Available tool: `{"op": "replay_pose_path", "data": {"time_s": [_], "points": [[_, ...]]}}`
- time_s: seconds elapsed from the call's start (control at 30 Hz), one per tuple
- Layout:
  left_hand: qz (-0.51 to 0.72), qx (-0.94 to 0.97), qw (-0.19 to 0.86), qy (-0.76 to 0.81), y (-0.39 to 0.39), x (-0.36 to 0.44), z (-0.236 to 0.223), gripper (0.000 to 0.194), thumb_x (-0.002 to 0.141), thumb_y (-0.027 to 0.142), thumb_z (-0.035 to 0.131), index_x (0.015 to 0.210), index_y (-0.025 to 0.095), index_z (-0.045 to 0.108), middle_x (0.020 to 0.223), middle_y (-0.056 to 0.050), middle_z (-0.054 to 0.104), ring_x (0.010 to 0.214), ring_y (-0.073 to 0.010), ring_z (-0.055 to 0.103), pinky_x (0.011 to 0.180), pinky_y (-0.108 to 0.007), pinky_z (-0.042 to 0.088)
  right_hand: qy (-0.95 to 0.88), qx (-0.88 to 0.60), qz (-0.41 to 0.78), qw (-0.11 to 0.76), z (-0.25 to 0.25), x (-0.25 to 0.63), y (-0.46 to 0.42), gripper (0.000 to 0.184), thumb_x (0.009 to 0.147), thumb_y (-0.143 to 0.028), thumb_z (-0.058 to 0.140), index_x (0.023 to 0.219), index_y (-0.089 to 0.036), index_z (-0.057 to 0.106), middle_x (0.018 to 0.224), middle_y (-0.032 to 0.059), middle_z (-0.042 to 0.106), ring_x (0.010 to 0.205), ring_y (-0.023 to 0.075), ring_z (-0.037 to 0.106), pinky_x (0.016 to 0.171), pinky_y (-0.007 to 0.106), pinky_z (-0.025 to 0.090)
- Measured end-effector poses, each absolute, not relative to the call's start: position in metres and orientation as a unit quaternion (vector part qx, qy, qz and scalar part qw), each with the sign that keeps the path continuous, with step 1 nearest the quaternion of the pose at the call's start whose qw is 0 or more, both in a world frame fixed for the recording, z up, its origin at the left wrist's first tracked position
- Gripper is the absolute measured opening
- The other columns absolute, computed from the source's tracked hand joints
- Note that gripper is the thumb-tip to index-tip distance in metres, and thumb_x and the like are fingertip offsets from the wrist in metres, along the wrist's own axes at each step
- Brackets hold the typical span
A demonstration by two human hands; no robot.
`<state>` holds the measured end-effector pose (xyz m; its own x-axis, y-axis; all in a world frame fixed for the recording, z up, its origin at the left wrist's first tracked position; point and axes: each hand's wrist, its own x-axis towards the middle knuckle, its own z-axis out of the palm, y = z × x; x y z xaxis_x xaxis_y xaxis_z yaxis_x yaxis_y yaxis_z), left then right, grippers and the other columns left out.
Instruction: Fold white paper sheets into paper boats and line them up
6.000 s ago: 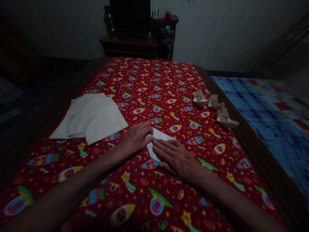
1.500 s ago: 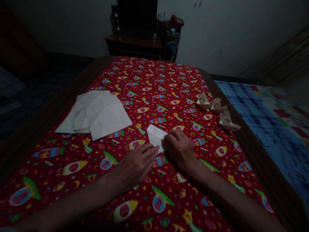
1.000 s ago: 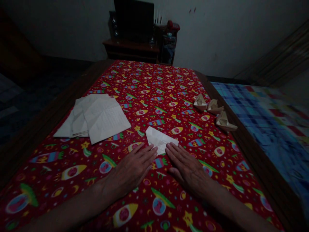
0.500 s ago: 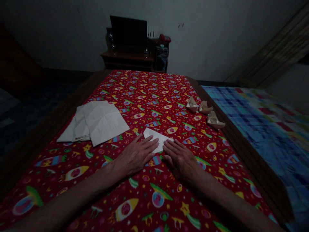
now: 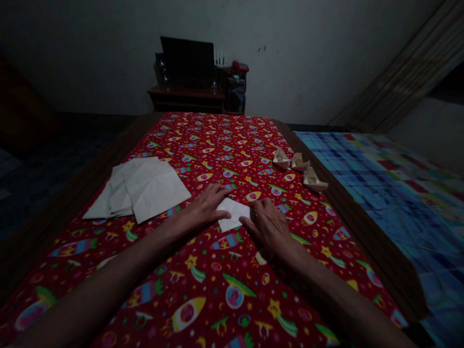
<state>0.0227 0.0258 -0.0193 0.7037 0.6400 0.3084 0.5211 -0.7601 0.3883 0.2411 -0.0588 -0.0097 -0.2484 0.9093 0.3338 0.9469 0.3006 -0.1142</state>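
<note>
A small folded white paper lies on a red tablecloth printed with rockets and stars. My left hand rests on the paper's left side, its fingers curled and pressing the upper left edge. Across from it, my right hand presses the paper's right side, with the fingertips bent onto the edge. Both forearms stretch in from the bottom of the view. The room is dim.
A loose stack of white sheets lies to the left. Three folded paper boats sit near the table's right edge. A checked blue cloth lies to the right. A dark cabinet with a screen stands by the far wall.
Both hands moved from lying flat at the paper's near edge to pressing on its left and right sides with bent fingers. The paper looks smaller. The camera tilted up.
</note>
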Motion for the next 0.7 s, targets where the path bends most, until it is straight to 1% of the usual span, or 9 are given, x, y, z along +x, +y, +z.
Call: {"op": "replay_pose_path", "data": {"time_s": [0.1, 0.17, 0.23, 0.3, 0.43, 0.57, 0.7], "points": [[0.180, 0.920, 0.140, 0.320, 0.038, 0.021, -0.019, 0.052, 0.072, 0.048, 0.069, 0.112, 0.021, 0.051, 0.112, -0.006, 0.049, 0.106, -0.0237, 0.045, 0.090, -0.037, 0.041, -0.787, -0.590, -0.018, 0.180, -0.008, 0.241, -0.059, 0.024, 0.087, -0.041, 0.052, 0.093, -0.018, 0.051, 0.091, 0.0081, 0.051, 0.076, 0.0188, 0.049, 0.061, 0.027, 0.037], [0.166, 0.920, 0.136, 0.327, 0.043, 0.023, -0.018, 0.052, 0.069, 0.051, 0.070, 0.107, 0.020, 0.053, 0.107, -0.006, 0.050, 0.101, -0.0235, 0.046, 0.086, -0.036, 0.042, -0.784, -0.591, -0.001, 0.191, -0.008, 0.240, -0.059, 0.019, 0.088, -0.037, 0.051, 0.090, -0.018, 0.051, 0.090, 0.0069, 0.052, 0.074, 0.0178, 0.049, 0.061, 0.026, 0.036], [0.155, 0.922, 0.132, 0.329, 0.045, 0.024, -0.018, 0.053, 0.068, 0.051, 0.071, 0.107, 0.020, 0.053, 0.105, -0.006, 0.050, 0.099, -0.0231, 0.046, 0.084, -0.035, 0.041, -0.782, -0.590, 0.015, 0.201, -0.009, 0.239, -0.058, 0.016, 0.088, -0.035, 0.051, 0.089, -0.019, 0.051, 0.088, 0.0056, 0.053, 0.073, 0.0171, 0.050, 0.060, 0.026, 0.036], [0.143, 0.925, 0.129, 0.328, 0.045, 0.025, -0.017, 0.053, 0.068, 0.052, 0.071, 0.106, 0.020, 0.053, 0.103, -0.005, 0.051, 0.097, -0.0228, 0.046, 0.083, -0.034, 0.041, -0.780, -0.591, 0.024, 0.205, -0.011, 0.239, -0.057, 0.016, 0.088, -0.033, 0.052, 0.094, -0.018, 0.051, 0.088, 0.0055, 0.054, 0.074, 0.0175, 0.050, 0.061, 0.027, 0.037], [0.134, 0.924, 0.132, 0.334, 0.039, 0.026, -0.011, 0.048, 0.071, 0.050, 0.069, 0.105, 0.020, 0.054, 0.101, -0.005, 0.051, 0.097, -0.0224, 0.047, 0.082, -0.033, 0.040, -0.772, -0.607, 0.017, 0.186, -0.012, 0.239, -0.057, 0.024, 0.087, -0.036, 0.054, 0.101, -0.017, 0.051, 0.092, 0.0075, 0.053, 0.079, 0.0204, 0.051, 0.063, 0.029, 0.039], [0.122, 0.921, 0.133, 0.345, 0.031, 0.027, 0.000, 0.044, 0.073, 0.045, 0.069, 0.106, 0.020, 0.054, 0.102, -0.005, 0.052, 0.098, -0.0226, 0.047, 0.083, -0.033, 0.039, -0.775, -0.603, 0.033, 0.186, -0.010, 0.239, -0.056, 0.021, 0.088, -0.037, 0.052, 0.098, -0.018, 0.052, 0.091, 0.0078, 0.052, 0.081, 0.0206, 0.050, 0.065, 0.029, 0.041], [0.097, 0.925, 0.099, 0.355, 0.025, 0.030, 0.009, 0.043, 0.075, 0.046, 0.066, 0.106, 0.020, 0.052, 0.106, -0.006, 0.051, 0.101, -0.0241, 0.045, 0.083, -0.035, 0.037, -0.777, -0.595, 0.053, 0.199, -0.010, 0.238, -0.055, 0.019, 0.088, -0.036, 0.052, 0.096, -0.019, 0.052, 0.093, 0.0081, 0.051, 0.085, 0.0213, 0.050, 0.070, 0.031, 0.043]]}}
